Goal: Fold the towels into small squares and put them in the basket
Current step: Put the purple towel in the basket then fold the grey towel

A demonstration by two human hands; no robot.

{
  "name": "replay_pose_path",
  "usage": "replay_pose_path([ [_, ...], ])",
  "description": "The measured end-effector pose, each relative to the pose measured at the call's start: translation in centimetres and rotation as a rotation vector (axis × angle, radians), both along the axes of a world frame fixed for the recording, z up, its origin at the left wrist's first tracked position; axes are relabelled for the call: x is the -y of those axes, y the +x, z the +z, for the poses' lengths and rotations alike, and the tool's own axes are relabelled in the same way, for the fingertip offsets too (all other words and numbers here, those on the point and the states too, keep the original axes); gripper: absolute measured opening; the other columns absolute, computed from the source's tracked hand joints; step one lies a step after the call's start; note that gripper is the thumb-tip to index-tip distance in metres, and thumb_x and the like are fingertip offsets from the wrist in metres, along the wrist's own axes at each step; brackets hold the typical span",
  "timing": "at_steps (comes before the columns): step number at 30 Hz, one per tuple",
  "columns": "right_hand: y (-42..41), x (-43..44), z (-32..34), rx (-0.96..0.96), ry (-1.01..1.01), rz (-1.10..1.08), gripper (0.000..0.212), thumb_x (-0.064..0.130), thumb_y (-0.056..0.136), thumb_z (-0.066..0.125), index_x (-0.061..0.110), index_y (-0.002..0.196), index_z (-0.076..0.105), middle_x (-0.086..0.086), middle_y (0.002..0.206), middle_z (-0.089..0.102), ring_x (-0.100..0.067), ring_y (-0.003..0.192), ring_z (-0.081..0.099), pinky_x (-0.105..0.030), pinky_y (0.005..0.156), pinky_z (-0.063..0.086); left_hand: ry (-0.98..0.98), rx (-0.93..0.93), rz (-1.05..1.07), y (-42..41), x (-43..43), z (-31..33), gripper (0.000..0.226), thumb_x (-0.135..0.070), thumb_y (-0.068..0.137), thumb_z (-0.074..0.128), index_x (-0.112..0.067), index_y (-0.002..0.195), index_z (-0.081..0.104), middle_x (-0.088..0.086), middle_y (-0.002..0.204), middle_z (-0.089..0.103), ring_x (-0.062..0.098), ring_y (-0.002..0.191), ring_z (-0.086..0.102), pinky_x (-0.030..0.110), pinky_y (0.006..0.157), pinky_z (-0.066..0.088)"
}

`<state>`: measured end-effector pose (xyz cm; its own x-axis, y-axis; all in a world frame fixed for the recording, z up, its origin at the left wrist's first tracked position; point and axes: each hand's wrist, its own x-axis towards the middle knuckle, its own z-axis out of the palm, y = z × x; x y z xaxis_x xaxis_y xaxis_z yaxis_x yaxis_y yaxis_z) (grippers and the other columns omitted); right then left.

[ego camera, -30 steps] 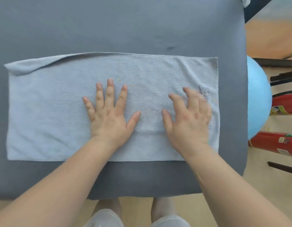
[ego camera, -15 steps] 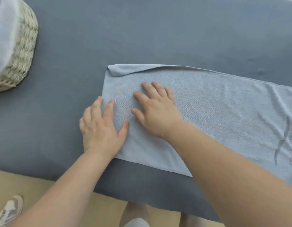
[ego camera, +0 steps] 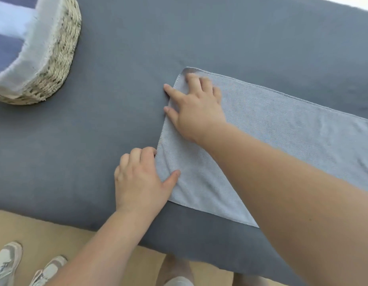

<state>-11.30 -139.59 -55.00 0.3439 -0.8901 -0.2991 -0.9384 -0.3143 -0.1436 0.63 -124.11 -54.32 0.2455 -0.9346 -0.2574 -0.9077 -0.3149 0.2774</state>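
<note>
Your left hand (ego camera: 141, 178) pinches the towel (ego camera: 282, 129) under its thumb, your right hand (ego camera: 197, 108) lies flat beyond it; lift both corners evenly.

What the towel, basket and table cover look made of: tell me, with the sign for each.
The towel: soft microfibre-like cloth, matte pale blue-grey; fine nap, stitched hem.
The basket: woven straw or seagrass-like fibre, rough; braided strands show, pale cloth liner inside.
The table cover: probably smooth matte grey fabric; soft dents, no shine.
</note>
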Motion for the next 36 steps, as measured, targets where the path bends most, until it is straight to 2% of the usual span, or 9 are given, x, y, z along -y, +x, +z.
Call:
replay_pose_path([
  [7,2.4,0.5,0.0,-0.095,0.094,-0.073,0.075,0.064,0.098,0.032,0.025,0.16,0.013,-0.015,0.163,0.013,-0.041,0.145,0.017,-0.066,0.117,0.015,0.102,-0.029,-0.023,1.8,0.0,0.4,0.043,-0.063,0.075,0.072,-0.023,0.08,0.056,-0.008,0.08,0.053,0.02,0.083,0.049,0.037,0.076,0.045],
  [14,1.9,0.8,0.2,0.01,0.09,-0.145,0.06,0.05,0.1,0.039,0.01,0.145,0.04,-0.007,0.15,0.033,-0.034,0.137,0.031,-0.059,0.115,0.026,0.233,0.087,-0.121,1.3,0.4,1.6,0.046,-0.065,0.076,0.07,-0.021,0.077,0.054,-0.006,0.078,0.055,0.02,0.081,0.052,0.036,0.076,0.047],
  [18,0.4,0.6,-0.5,0.383,0.063,-0.258,0.037,0.023,0.097,0.042,0.011,0.129,0.056,-0.003,0.143,0.045,-0.028,0.134,0.038,-0.046,0.117,0.028,0.175,-0.084,-0.114,0.4,0.1,1.8,0.035,-0.03,0.077,0.073,-0.023,0.066,0.041,-0.006,0.07,0.05,0.022,0.076,0.048,0.035,0.068,0.041],
  [22,-1.3,0.1,1.0,0.937,0.167,-0.554,0.048,0.005,0.094,0.04,0.012,0.138,0.057,0.003,0.14,0.048,-0.01,0.133,0.042,-0.028,0.117,0.031,0.11,-0.372,0.116,-1.2,-0.7,3.2,0.026,-0.014,0.072,0.067,-0.022,0.071,0.042,-0.005,0.059,0.046,0.018,0.059,0.041,0.033,0.055,0.037],
  [26,-4.2,-1.1,2.8,1.123,0.23,-0.754,0.048,0.003,0.097,0.043,0.018,0.14,0.056,0.01,0.139,0.051,-0.003,0.13,0.046,-0.028,0.115,0.035,0.076,-0.573,0.178,-3.4,-1.1,5.0,0.032,-0.011,0.074,0.066,-0.031,0.088,0.045,-0.006,0.067,0.056,0.013,0.061,0.05,0.032,0.056,0.044],
  [29,-7.3,-2.4,4.1,1.25,0.287,-0.848,0.045,0.002,0.096,0.044,0.019,0.133,0.062,0.005,0.133,0.061,0.002,0.108,0.059,-0.028,0.103,0.046,0.135,-0.667,0.151,-5.8,-1.1,5.8,0.043,-0.01,0.076,0.068,-0.039,0.102,0.05,-0.008,0.071,0.062,0.009,0.066,0.056,0.024,0.059,0.045],
  [31,-9.8,-3.2,4.8,1.32,0.327,-0.919,0.044,0.002,0.098,0.045,0.019,0.136,0.06,0.018,0.123,0.067,0.009,0.096,0.062,-0.029,0.103,0.049,0.183,-0.713,0.141,-7.9,-1.2,5.8,0.041,-0.01,0.076,0.069,-0.038,0.102,0.054,-0.008,0.071,0.062,0.006,0.063,0.055,0.017,0.056,0.042],
  [33,-12.4,-4.0,5.1,1.361,0.344,-0.968,0.046,0.002,0.097,0.047,0.02,0.137,0.06,0.022,0.122,0.067,0.005,0.104,0.063,-0.035,0.107,0.05,0.213,-0.732,0.121,-10.3,-1.5,5.7,0.034,-0.011,0.075,0.071,-0.035,0.096,0.06,-0.009,0.073,0.061,0.005,0.062,0.054,0.013,0.056,0.04],
  [36,-16.6,-4.8,5.6,1.406,0.359,-1.026,0.051,0.001,0.089,0.049,0.02,0.134,0.063,0.009,0.135,0.064,-0.011,0.12,0.064,-0.039,0.105,0.051,0.21,-0.723,0.031,-14.3,-1.9,6.2,0.03,-0.01,0.074,0.071,-0.032,0.092,0.061,-0.015,0.078,0.06,0.007,0.067,0.055,0.014,0.06,0.042],
])
